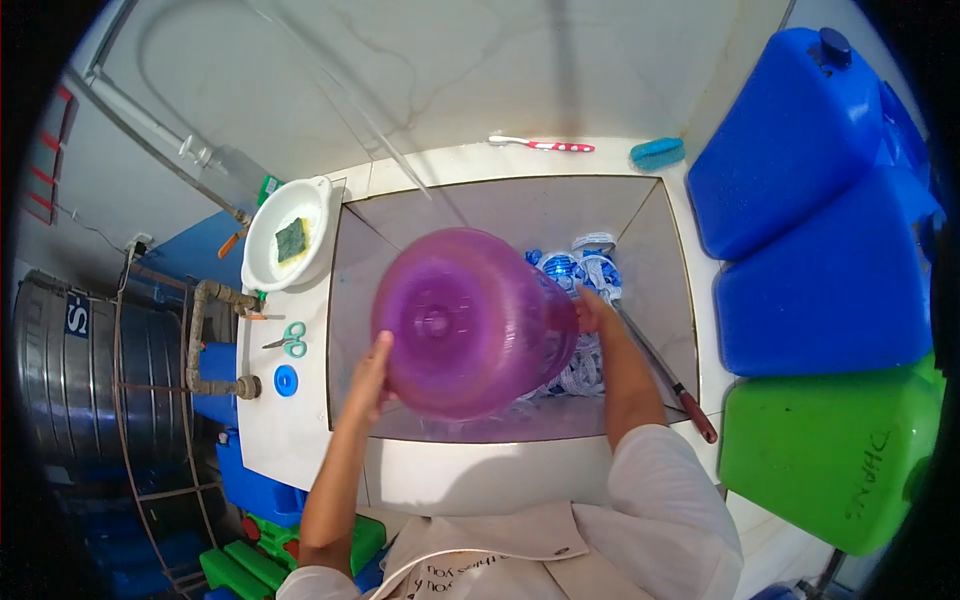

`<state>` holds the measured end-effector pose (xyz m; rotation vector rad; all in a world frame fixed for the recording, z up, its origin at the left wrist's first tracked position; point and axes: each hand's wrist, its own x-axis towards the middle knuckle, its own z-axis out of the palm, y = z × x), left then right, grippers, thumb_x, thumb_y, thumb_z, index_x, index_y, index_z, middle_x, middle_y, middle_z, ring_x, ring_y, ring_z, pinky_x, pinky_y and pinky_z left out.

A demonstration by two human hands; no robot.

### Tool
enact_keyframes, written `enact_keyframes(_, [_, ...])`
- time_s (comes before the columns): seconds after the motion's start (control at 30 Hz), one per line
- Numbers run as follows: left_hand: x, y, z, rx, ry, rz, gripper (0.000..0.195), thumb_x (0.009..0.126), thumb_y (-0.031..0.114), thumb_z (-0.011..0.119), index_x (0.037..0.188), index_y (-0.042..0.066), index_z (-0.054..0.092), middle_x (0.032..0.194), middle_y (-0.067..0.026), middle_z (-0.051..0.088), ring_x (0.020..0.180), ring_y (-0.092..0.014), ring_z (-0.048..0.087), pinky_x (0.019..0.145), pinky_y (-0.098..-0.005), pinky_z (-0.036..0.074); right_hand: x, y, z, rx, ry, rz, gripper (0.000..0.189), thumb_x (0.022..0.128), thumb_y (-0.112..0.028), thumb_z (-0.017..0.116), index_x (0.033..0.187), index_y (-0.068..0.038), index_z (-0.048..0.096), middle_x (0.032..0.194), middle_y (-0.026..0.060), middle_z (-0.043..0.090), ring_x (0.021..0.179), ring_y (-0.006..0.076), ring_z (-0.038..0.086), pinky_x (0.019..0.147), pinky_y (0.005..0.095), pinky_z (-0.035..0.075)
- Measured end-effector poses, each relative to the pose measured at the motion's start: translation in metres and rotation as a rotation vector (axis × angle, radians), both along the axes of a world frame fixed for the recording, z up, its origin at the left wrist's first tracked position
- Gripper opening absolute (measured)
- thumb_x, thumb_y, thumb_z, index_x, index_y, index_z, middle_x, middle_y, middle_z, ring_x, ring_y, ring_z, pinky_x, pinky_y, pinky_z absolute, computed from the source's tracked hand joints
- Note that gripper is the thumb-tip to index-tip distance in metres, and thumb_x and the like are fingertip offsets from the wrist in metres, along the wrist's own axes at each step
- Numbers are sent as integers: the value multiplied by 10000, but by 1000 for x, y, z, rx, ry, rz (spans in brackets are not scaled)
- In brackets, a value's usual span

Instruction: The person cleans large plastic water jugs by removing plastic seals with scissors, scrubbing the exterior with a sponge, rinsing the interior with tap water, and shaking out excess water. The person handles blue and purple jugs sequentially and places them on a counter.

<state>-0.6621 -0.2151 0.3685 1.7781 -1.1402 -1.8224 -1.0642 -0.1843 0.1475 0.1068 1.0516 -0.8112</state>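
Note:
A large round purple translucent plastic water jug (465, 322) is held up over the tiled sink basin (652, 225), its round base towards the camera and to the left. My left hand (373, 375) grips the jug by the edge of its base. My right hand (592, 309) is at its far right end, with the fingers partly hidden behind the jug. Blue and white plastic wrappers or seals (581, 270) lie in the basin behind and below the jug. A long metal tool with a dark red handle (696, 416) leans over the basin's right front corner.
On the left ledge are a white bowl (255, 247) with a sponge (292, 240), scissors (292, 341) and a blue cap (286, 381). A toothbrush (555, 146) and scrub brush (658, 154) lie behind. Blue containers (825, 285) and a green one (817, 442) line the right.

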Motion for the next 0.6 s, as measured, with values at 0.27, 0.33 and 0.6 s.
enact_keyframes(0.27, [-50,43,31,-29,289,-107,474,922,372,490,1262,48,424,1105,-111,571,893,-176,606,703,-296,533,-1,8,286,-555,861,412,728,867,-610,396,1399,-121,314,1430,137,304,1296,275,318,1057,419,244])
enact_keyframes(0.33, [-35,11,20,-258,307,-200,387,926,336,491,1198,61,476,1084,-81,567,893,-147,585,673,-283,511,-23,35,242,-729,1520,480,631,889,-461,468,1397,-121,314,1413,183,322,1295,335,319,1068,425,240])
enact_keyframes(0.6, [154,-152,3,-309,478,1028,319,955,283,396,1000,-23,476,970,-157,547,946,-305,550,845,-422,459,54,75,235,-542,2106,336,508,912,-374,434,1382,-202,349,1376,215,353,1213,423,382,1015,456,313])
